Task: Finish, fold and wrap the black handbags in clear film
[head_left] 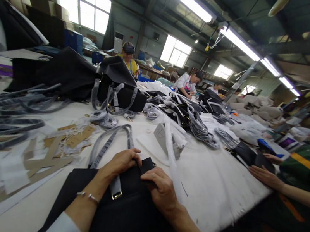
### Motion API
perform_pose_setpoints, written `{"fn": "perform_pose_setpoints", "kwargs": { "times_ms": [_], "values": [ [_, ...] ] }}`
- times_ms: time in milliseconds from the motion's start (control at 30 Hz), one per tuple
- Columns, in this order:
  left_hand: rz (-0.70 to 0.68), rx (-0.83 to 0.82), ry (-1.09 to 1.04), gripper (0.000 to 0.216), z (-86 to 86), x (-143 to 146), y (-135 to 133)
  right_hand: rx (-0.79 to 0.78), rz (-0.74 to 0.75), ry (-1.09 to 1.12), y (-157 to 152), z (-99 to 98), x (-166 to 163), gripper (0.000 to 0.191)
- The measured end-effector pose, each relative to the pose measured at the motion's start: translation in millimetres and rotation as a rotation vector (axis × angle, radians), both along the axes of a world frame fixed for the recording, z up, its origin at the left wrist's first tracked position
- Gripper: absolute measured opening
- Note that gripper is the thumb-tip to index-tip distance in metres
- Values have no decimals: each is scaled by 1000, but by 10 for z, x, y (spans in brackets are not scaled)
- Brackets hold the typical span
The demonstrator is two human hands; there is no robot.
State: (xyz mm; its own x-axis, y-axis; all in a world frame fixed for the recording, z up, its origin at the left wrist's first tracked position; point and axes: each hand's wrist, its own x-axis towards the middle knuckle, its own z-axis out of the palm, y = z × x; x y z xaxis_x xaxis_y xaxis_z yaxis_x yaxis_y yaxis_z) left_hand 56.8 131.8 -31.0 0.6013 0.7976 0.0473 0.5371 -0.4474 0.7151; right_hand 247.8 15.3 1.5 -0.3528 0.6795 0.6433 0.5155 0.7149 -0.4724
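A black handbag [127, 213] lies in front of me at the table's near edge. Its handle [105, 145], wrapped in clear plastic, loops out beyond the bag's top. A strap end with a gold buckle [116, 195] rests on the bag between my hands. My left hand [124, 161] is closed on the bag's top edge, its fingertips partly hidden. With bent fingers, my right hand [159, 189] grips the black flap [147, 165] near the top corner. What lies under its fingertips is hidden.
Paper and cardboard scraps [59, 144] cover the left side. Wrapped straps [13, 121] lie beyond them. Black bags [123, 95] stand at the back, near a grey-white box [169, 139]. At right, a co-worker's hands [266, 174] rest on another black piece.
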Motion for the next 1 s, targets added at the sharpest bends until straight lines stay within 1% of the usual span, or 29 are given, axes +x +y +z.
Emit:
{"fn": "perform_pose_setpoints", "kwargs": {
  "times_ms": [100,200,233,300,367,433,533,633,800,900,1000],
  "values": [
    [-78,-51,-77,25,23,-3,3,-51,-6,-12,-129,15,65,27],
    [-165,-112,-157,27,71,-30,9,-141,-62,6,-185,-11,65,27],
    [-157,-116,-174,30,88,-43,9,-169,-82,10,-186,-25,51,26],
    [-89,-99,-191,33,120,-62,0,-206,-99,9,-175,-54,17,26],
    [-12,-64,-200,28,147,-64,-22,-215,-96,7,-159,-73,-13,26],
    [33,-40,-210,22,170,-49,-49,-198,-90,23,-151,-75,-33,25],
    [71,-24,-210,19,188,-15,-72,-142,-80,72,-153,-58,-50,23],
    [101,14,-205,18,171,17,-65,-123,-66,99,-159,-42,-59,22],
    [199,79,-208,20,81,59,-26,-137,-77,103,-170,-67,-54,22],
    [208,120,-220,19,41,74,-14,-127,-83,84,-170,-108,-52,24],
    [225,154,-218,23,43,71,-17,-112,-101,56,-150,-155,-62,28]
  ]
}}
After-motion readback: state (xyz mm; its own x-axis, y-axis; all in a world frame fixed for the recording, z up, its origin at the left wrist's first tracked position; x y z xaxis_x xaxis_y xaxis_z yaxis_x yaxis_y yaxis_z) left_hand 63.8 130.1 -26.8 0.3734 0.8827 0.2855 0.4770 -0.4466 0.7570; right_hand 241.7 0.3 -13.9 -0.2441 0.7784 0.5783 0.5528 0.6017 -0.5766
